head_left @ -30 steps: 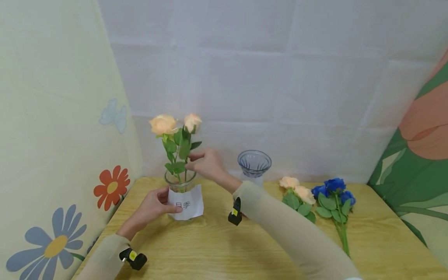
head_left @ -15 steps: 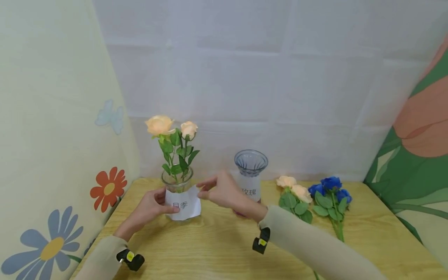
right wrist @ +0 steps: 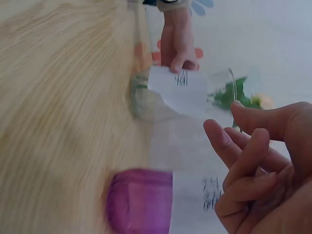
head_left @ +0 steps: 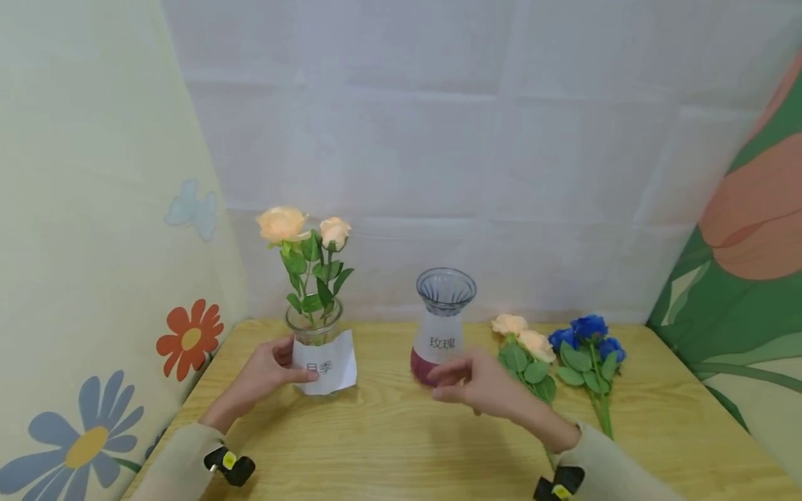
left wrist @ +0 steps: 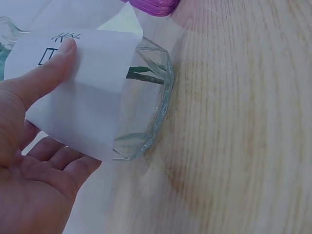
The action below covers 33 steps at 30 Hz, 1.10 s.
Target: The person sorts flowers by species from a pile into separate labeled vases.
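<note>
My left hand (head_left: 266, 376) grips a clear glass vase (head_left: 318, 335), its thumb lying on the white paper label (head_left: 341, 365) with handwritten characters. In that vase stand two peach roses, one wide-blown bloom (head_left: 282, 225) and one smaller bloom (head_left: 335, 232). The left wrist view shows the stem ends (left wrist: 146, 77) near the vase's base. My right hand (head_left: 482, 388) is empty, fingers loosely bent, in front of a second vase (head_left: 446, 292) with a flared bluish neck, a paper label and a purple-pink base (right wrist: 141, 200).
Right of the second vase lie more peach roses (head_left: 536, 346), their stems partly behind my right hand. Beside them is a bunch of blue roses (head_left: 589, 328). Everything rests on a wooden table (head_left: 351, 445) against a white cloth backdrop (head_left: 388, 153).
My right hand has let go of the smaller rose's stem and swung right and down, past the second vase. The left hand has kept its grip on the clear vase.
</note>
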{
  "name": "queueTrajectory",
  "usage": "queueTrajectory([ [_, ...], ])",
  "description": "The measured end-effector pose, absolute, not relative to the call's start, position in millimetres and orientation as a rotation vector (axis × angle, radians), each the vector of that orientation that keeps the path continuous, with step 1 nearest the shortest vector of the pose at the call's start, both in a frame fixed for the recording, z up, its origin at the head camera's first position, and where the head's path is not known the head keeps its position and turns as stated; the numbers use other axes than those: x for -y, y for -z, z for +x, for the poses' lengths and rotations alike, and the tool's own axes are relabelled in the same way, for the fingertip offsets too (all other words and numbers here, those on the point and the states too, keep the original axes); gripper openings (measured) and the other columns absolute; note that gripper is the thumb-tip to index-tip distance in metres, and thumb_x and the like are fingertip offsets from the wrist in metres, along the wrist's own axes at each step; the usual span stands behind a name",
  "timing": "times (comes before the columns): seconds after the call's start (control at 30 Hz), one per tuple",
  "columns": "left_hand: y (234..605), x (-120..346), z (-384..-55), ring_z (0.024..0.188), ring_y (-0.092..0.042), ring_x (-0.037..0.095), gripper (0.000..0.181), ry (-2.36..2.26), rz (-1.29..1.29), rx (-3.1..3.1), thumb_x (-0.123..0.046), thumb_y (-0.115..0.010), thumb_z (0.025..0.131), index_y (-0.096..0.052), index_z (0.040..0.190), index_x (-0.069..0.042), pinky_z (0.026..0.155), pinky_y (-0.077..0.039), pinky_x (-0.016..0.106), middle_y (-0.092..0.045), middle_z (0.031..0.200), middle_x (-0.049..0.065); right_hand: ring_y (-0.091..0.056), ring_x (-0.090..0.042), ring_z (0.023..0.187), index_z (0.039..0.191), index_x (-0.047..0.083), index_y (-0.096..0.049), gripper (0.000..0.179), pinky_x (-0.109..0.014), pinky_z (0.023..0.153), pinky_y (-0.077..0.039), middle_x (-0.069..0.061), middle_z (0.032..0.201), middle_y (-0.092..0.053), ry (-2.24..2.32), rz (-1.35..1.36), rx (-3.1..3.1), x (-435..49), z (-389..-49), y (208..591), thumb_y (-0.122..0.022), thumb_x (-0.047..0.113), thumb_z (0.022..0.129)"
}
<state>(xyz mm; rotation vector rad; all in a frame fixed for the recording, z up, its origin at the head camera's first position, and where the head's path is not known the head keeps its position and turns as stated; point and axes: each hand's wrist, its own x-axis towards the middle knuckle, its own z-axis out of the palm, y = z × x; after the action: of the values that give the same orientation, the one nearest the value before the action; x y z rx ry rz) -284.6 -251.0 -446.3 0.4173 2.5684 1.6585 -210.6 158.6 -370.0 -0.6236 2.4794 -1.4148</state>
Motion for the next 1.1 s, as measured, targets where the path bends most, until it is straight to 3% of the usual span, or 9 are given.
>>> queueTrajectory([
  [0.1,446.1,253.3,-285.1,0.125,-0.064,0.037,0.084,-1.650,0.402,-2.579,-0.026,-0.093,0.084,-0.052,0.152,-0.001,0.102,-0.054,0.051,-0.064,0.141,0.019,-0.045,-0.008,0.044,0.118,0.006,-0.079,0.027,-0.023,0.041,-0.042,-0.001,0.095,-0.079,1.387,-0.564,-2.476,-184.8,-206.8,375.6,-0.082,0.018,0.094],
  [0.6,444.0,252.6,-284.9,0.127,-0.063,0.039,0.086,-1.656,0.401,-2.560,-0.026,-0.093,0.083,-0.050,0.153,-0.001,0.103,-0.053,0.054,-0.063,0.143,0.020,-0.035,-0.005,0.038,0.139,-0.011,-0.060,0.054,-0.023,0.039,-0.038,-0.020,0.102,-0.078,1.443,-0.276,-2.433,-298.8,-190.4,405.8,-0.080,0.015,0.096],
  [1.07,443.5,250.7,-284.1,0.124,-0.065,0.037,0.083,-1.675,0.408,-2.542,-0.023,-0.092,0.084,-0.051,0.152,0.001,0.101,-0.054,0.052,-0.065,0.140,0.020,-0.023,-0.004,0.040,0.129,-0.010,-0.068,0.048,-0.023,0.041,-0.028,-0.014,0.093,-0.079,1.321,-0.188,-2.486,-335.5,-198.2,425.8,-0.084,0.016,0.091],
  [1.1,443.7,250.6,-284.3,0.124,-0.065,0.036,0.083,-1.675,0.410,-2.542,-0.022,-0.092,0.084,-0.052,0.152,0.001,0.101,-0.055,0.051,-0.065,0.140,0.020,-0.029,-0.003,0.041,0.129,-0.010,-0.069,0.049,-0.024,0.042,-0.027,-0.014,0.093,-0.079,1.307,-0.185,-2.496,-336.1,-198.6,426.8,-0.084,0.016,0.090],
])
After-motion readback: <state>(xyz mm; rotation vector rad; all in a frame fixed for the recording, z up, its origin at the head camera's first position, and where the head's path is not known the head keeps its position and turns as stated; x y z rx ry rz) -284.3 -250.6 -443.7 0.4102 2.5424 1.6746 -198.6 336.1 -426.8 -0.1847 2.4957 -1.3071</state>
